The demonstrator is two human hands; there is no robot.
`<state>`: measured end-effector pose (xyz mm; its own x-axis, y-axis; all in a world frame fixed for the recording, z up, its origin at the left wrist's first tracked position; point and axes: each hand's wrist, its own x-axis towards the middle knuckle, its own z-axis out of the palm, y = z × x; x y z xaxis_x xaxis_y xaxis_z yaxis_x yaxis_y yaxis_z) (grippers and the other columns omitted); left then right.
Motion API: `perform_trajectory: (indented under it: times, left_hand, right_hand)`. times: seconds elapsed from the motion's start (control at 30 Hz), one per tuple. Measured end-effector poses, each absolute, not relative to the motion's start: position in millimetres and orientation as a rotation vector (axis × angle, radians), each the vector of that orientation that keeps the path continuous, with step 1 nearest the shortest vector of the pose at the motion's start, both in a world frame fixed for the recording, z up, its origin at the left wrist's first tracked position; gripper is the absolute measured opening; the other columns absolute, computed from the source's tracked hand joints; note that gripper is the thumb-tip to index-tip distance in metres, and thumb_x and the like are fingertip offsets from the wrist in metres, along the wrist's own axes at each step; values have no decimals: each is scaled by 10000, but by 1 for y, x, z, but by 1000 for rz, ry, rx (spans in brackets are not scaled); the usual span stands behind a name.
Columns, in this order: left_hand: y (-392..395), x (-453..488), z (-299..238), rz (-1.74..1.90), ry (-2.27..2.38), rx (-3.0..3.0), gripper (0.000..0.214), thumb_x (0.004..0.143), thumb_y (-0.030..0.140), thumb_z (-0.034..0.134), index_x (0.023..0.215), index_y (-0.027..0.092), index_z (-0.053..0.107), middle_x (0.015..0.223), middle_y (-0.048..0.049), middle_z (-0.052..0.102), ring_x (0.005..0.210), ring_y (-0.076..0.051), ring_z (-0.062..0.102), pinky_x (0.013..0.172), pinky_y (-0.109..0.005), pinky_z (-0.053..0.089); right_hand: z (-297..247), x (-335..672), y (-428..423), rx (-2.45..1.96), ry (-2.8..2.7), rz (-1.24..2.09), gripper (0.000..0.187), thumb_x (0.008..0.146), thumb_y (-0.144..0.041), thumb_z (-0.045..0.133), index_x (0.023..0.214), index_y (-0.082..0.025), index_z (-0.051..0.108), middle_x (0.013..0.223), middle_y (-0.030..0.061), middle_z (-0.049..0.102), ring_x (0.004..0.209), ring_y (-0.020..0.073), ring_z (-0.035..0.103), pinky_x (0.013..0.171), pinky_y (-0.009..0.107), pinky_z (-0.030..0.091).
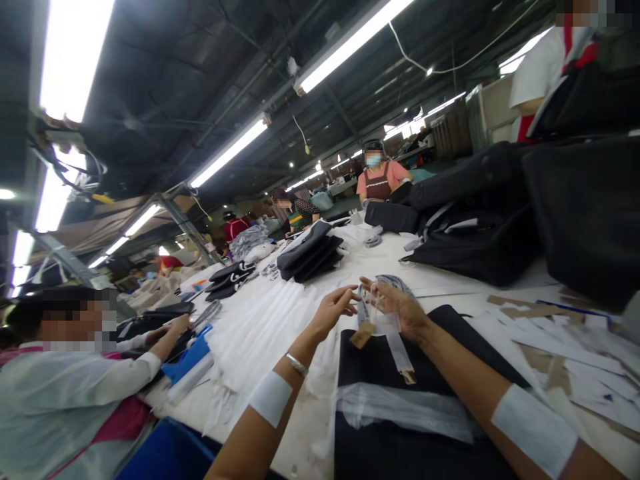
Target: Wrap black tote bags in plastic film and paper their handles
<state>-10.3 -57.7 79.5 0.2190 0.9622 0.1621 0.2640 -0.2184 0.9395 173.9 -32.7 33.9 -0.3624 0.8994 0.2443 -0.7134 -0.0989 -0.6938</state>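
Above a black fabric bag piece (380, 440) on the table, my two hands meet. My right hand (403, 313) has its fingers curled around thin pale strings. From it hang a brown tag (363, 335) and a translucent white strip (400, 353) with a brownish end. My left hand (337, 310) reaches in from the left, its fingertips pinched together beside the strings; what they hold is too small to make out. A coil of grey-striped strap (397, 283) lies just behind my right hand. A crumpled clear plastic wrap (405, 408) rests across the black piece.
Stacked white sheets (260, 333) spread left of my hands. Folded black pieces (310, 253) lie beyond, and large black bags (480, 227) pile up at the right. Paper and cardboard scraps (575, 347) cover the right side. A co-worker (75, 387) sits close on the left; others work farther back.
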Motion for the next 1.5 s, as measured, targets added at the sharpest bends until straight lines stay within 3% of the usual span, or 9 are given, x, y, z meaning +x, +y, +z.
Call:
perform_trajectory:
  times: [0.13, 0.43, 0.67, 0.8, 0.9, 1.0, 1.17, 1.3, 1.5]
  left_hand:
    - [-53, 14, 77, 964, 1126, 1945, 440, 820, 488, 696, 1115, 164, 733, 1104, -98, 728, 994, -225, 652, 877, -319, 492]
    - [-51, 29, 98, 1223, 1135, 1525, 417, 731, 522, 760, 819, 116, 718, 778, -61, 696, 710, -143, 633, 734, -290, 514]
    - [-52, 19, 122, 1301, 1045, 1272, 365, 702, 302, 797, 1013, 145, 688, 773, -11, 643, 675, -111, 626, 704, -262, 507]
    - [-53, 20, 132, 1303, 921, 1232, 459, 708, 231, 795, 1146, 163, 675, 999, -71, 698, 586, -43, 524, 521, -174, 403]
    - [-51, 20, 133, 1391, 831, 1216, 424, 730, 209, 786, 1142, 174, 691, 1155, -93, 690, 515, -1, 415, 466, -165, 345]
    - [-45, 19, 125, 1509, 794, 1145, 394, 738, 180, 779, 1123, 177, 696, 1141, -79, 701, 642, -33, 567, 674, -192, 480]
    - [-43, 29, 109, 1434, 798, 1122, 351, 727, 163, 792, 1065, 138, 700, 1042, -90, 722, 912, -160, 684, 956, -346, 484]
    - [-44, 36, 108, 1386, 760, 1195, 387, 740, 192, 797, 1110, 155, 690, 1065, -92, 709, 956, -184, 682, 957, -361, 489]
    - [-30, 3, 78, 1268, 1166, 1337, 346, 798, 291, 735, 1113, 167, 665, 1028, -94, 705, 890, -160, 678, 841, -310, 524]
  right_hand:
    - [34, 174, -33, -312, -1012, 1685, 290, 722, -498, 788, 818, -226, 751, 1454, 47, 529, 1415, 302, 351, 1183, 466, 212]
    - [36, 171, -37, -346, -998, 1553, 430, 691, -470, 832, 1040, -265, 689, 1241, 54, 674, 1251, 270, 543, 1116, 455, 355]
    - [27, 163, -36, -383, -1294, 1463, 622, 668, -375, 850, 1237, -252, 633, 1295, 87, 650, 1266, 267, 548, 1119, 455, 365]
    - [19, 163, -32, -472, -1408, 1451, 836, 681, -338, 821, 1429, -222, 467, 964, 50, 748, 967, 253, 692, 971, 475, 494]
    - [15, 166, -27, -570, -1445, 1391, 732, 691, -342, 789, 1368, -210, 546, 866, 20, 743, 885, 247, 700, 935, 460, 513]
    - [15, 167, -23, -668, -1465, 1283, 552, 672, -350, 794, 1192, -200, 685, 931, 43, 739, 953, 267, 686, 967, 466, 496]
    - [22, 164, -29, -527, -1327, 1279, 716, 681, -393, 826, 1340, -260, 577, 1320, 80, 626, 1282, 268, 528, 1097, 440, 389]
    - [30, 166, -34, -545, -1246, 1353, 543, 692, -518, 798, 1131, -216, 695, 921, 63, 727, 947, 265, 675, 909, 422, 522]
    - [23, 177, -21, -961, -1190, 1044, 561, 830, -697, 497, 956, -194, 715, 686, 35, 668, 513, 163, 552, 506, 319, 447]
